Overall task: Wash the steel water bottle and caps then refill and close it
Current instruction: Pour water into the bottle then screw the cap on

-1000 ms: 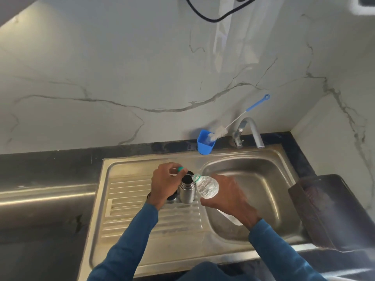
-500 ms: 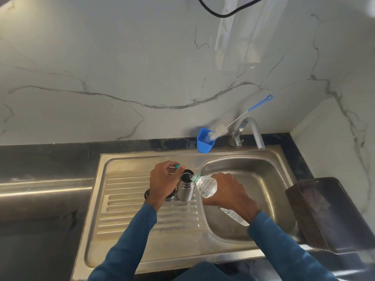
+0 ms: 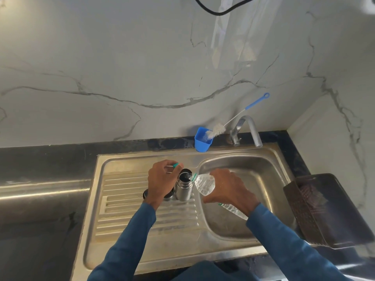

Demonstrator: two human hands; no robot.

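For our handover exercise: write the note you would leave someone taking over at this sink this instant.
Left hand pinches a small green cap beside the steel bottle.
Right hand grips the clear plastic bottle, tilted, its mouth at the steel bottle's open mouth.
Steel bottle stands upright on the drainboard; dark caps lie behind the left hand.
Refilling is under way. Left: finish filling, fit the caps.

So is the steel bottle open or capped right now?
Open. The steel bottle stands upright on the drainboard, its dark mouth uncovered, with the tilted plastic bottle at its rim.
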